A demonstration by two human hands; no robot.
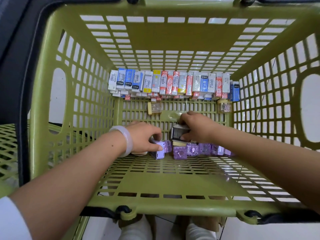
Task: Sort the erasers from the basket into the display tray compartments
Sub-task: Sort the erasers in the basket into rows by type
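I look down into a green plastic basket [173, 37]. Several boxed erasers [171, 83] in blue, red, yellow and white wrappers stand in a row along its far wall. Purple heart-patterned eraser boxes [192, 150] line the near wall. My left hand [145, 137], with a pale bangle on the wrist, grips a purple box [158, 151] at the left end of that row. My right hand [195, 129] holds a small stack of white-and-black erasers [178, 133] just above the purple row. No display tray is in view.
Two small clear cases lie on the basket floor: one yellowish [154, 108] near the middle, one round [224, 106] at the far right corner. A second green basket [10, 146] shows at the left. White tiled floor and two feet in pale socks [136, 229] lie below.
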